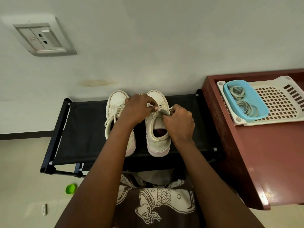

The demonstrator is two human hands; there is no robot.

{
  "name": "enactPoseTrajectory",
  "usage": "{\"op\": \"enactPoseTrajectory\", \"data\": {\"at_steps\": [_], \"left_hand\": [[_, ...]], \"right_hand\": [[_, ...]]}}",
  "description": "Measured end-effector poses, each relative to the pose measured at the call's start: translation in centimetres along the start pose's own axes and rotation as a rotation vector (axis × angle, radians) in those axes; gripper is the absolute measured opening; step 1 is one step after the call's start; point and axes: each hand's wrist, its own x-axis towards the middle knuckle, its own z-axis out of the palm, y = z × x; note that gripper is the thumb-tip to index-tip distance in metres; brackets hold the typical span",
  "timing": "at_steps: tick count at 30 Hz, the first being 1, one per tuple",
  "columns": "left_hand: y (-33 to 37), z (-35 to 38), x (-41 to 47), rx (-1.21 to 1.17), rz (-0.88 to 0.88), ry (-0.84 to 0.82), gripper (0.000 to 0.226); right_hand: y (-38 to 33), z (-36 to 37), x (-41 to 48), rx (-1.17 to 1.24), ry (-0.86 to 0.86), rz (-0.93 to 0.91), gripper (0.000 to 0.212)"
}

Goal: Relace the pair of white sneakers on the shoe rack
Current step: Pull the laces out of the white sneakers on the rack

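Two white sneakers stand side by side on the black shoe rack (85,129), toes toward the wall. The left sneaker (116,104) is laced, with loose lace ends hanging over its side. Over the right sneaker (158,137), both hands work at the upper eyelets. My left hand (138,109) pinches a white lace (160,108) near the tongue. My right hand (180,122) pinches the lace's other part and the edge of the tongue. The lace tips are hidden under my fingers.
A dark red table (266,153) stands right of the rack, bearing a white perforated tray (279,102) and a blue tub (261,111) of rubber bands. A green lid (71,188) lies on the floor at lower left. A wall socket (44,38) sits upper left.
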Motion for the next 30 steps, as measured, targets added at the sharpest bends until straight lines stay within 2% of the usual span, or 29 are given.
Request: {"op": "enactPoseTrajectory", "data": {"at_steps": [6, 11, 16, 26, 30], "left_hand": [[0.1, 0.3, 0.0, 0.174, -0.062, 0.027, 0.02], [-0.4, -0.4, -0.2, 0.05, -0.055, -0.007, 0.027], [0.1, -0.5, -0.3, 0.094, -0.047, 0.011, 0.015], [-0.6, -1.3, -0.5, 0.147, -0.327, 0.187, 0.022], [-1.1, -1.2, -0.4, 0.176, -0.387, 0.14, 0.025]], "right_hand": [[0.0, 0.4, -0.1, 0.008, 0.038, -0.003, 0.022], [0.1, 0.5, -0.1, 0.004, 0.07, -0.015, 0.022], [0.1, 0.7, -0.2, 0.007, 0.092, -0.025, 0.022], [0.0, 0.6, -0.3, 0.021, 0.088, -0.002, 0.02], [-0.2, 0.6, -0.3, 0.006, 0.081, 0.006, 0.02]]}}
